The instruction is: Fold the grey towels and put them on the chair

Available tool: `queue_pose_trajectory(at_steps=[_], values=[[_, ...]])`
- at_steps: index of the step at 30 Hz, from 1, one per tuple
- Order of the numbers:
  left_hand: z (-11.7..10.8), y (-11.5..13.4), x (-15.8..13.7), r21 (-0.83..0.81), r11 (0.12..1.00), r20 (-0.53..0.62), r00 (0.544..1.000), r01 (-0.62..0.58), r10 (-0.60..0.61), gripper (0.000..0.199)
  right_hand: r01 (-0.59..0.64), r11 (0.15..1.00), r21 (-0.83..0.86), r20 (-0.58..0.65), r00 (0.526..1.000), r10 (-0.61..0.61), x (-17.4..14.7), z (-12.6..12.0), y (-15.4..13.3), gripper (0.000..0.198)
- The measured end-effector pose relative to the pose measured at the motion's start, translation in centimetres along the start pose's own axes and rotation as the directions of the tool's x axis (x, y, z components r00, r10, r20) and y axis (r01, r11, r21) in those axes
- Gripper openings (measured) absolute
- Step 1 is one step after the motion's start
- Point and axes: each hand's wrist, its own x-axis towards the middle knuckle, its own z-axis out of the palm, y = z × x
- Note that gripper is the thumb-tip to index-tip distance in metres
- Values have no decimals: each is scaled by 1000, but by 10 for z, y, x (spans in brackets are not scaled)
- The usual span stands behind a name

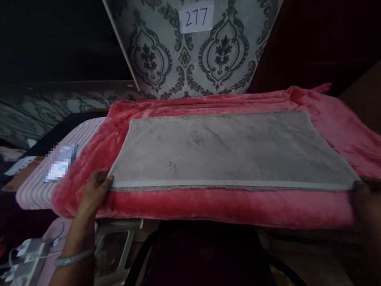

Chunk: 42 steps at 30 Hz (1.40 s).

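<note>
A long grey towel-like cloth (230,147) with a pale hemmed edge lies spread over a pink plush blanket (204,205). Its near left corner is pinched in my left hand (96,188), thumb and fingers together. At the near right corner, my right hand (374,196) grips the same cloth; it is dim and slightly blurred. Between my hands the near edge runs nearly straight. A few small marks show on the cloth's surface.
A phone-like device (61,163), pixelated, lies left on a striped cover (33,186). A power strip (29,262) with cables sits lower left. Behind stand a patterned wall (184,70) with a paper marked 277 (196,17) and a dark screen (53,26).
</note>
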Motion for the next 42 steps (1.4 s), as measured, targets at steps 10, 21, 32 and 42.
queue_pose_trajectory(at_steps=[10, 21, 32, 42], values=[[90, 110, -60, 99, 511, 202, 520, -854, 830, 24, 811, 205, 549, -180, 354, -918, -147, -28, -149, 16], [136, 128, -79, 75, 319, 337, 325, -945, 884, 24, 808, 27, 589, -151, 143, -978, -191, 2, -159, 16], [136, 110, -85, 38, 302, 261, 301, -953, 917, 23, 866, 44, 499, -176, 151, -973, -198, 0, -153, 24], [141, 203, -28, -48, 475, 444, 407, -879, 798, 38, 896, 214, 390, 36, 217, -975, -155, 4, -237, 47]])
